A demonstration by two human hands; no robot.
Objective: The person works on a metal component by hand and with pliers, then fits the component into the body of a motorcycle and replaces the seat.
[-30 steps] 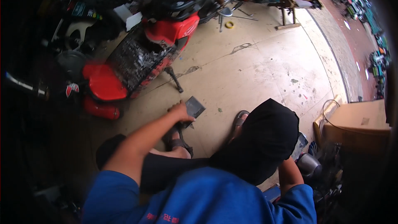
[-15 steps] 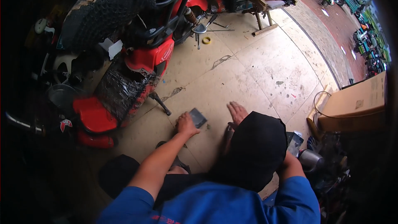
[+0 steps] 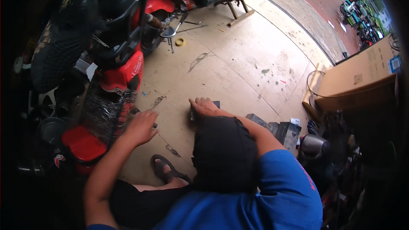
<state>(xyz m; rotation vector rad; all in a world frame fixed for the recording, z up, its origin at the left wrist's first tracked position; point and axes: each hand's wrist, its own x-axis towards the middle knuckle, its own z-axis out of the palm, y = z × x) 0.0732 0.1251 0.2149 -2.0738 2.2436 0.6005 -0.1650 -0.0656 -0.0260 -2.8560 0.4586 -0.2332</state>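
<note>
My right hand is closed over a dark grey rectangular block at the floor. Most of the block is hidden under the fingers; one corner shows past the knuckles. My left hand holds nothing that I can see. Its thumb and fingers are apart, close by the dark end of a kickstand on a red two-wheeler. More dark grey blocks stand beyond my right forearm. Black cloth covers a large rounded shape in front of me.
A yellow ring of tape and several hand tools lie on the tiled floor. At the far side is a wooden stand. A cardboard box and a metal cylinder are on the right. My sandalled foot is low.
The block has passed from my left hand to my right hand. My left hand has moved left toward the two-wheeler. The whole view has shifted, so the scene sits further left.
</note>
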